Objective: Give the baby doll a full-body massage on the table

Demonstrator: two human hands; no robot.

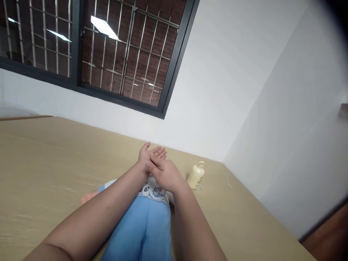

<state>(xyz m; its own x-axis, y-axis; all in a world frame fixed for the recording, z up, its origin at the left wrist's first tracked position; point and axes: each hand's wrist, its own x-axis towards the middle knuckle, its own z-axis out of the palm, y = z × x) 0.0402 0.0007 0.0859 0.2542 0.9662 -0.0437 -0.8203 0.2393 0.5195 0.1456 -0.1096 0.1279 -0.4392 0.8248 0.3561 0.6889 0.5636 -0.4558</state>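
Note:
My left hand (156, 151) is held palm up with its fingers stretched out. My right hand (167, 175) lies across the base of the left palm, thumb and forefinger pressed against it; its other fingers are mostly hidden. Below both hands lies what looks like a doll in blue trousers (152, 217), with a white cartoon face at the waist. One orange-pink doll hand (90, 197) sticks out at the left; its upper body is hidden behind my hands and forearms. Just right of my right hand stands a pale yellow pump bottle (196, 177), apart from it.
The light wooden table (54, 163) reaches to a white wall (212, 90) with a dark-framed, barred window (122, 50). A thin pale strip (228, 182) lies on the table to the right of the bottle, near the table's right edge.

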